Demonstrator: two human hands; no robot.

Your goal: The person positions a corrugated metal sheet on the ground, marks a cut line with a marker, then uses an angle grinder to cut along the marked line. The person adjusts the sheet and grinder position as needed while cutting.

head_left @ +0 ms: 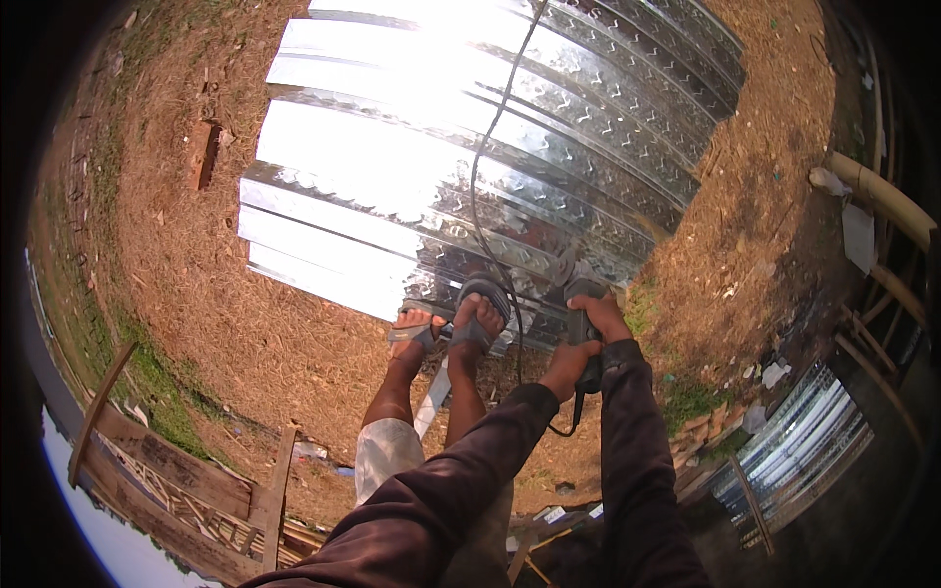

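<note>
Both of my hands are closed around a dark corded angle grinder (589,370). My left hand (569,368) grips the rear of its body, nearer to me. Farther forward, my right hand (605,314) wraps the front part by the head. The grinder's head sits at the near right edge of a stack of shiny ribbed metal sheets (343,147); whether the disc touches metal I cannot tell. A black power cord (477,201) loops from the tool's rear and runs away across the sheets. My sandalled feet (446,323) are at the near edge, left of the grinder.
Dry straw-covered ground (323,358) surrounds the sheets. A brown wood block (204,155) lies to the left. Wooden framing (176,470) stands at lower left. Bamboo poles (882,201) stick out at right, and more metal sheeting (799,451) is at lower right.
</note>
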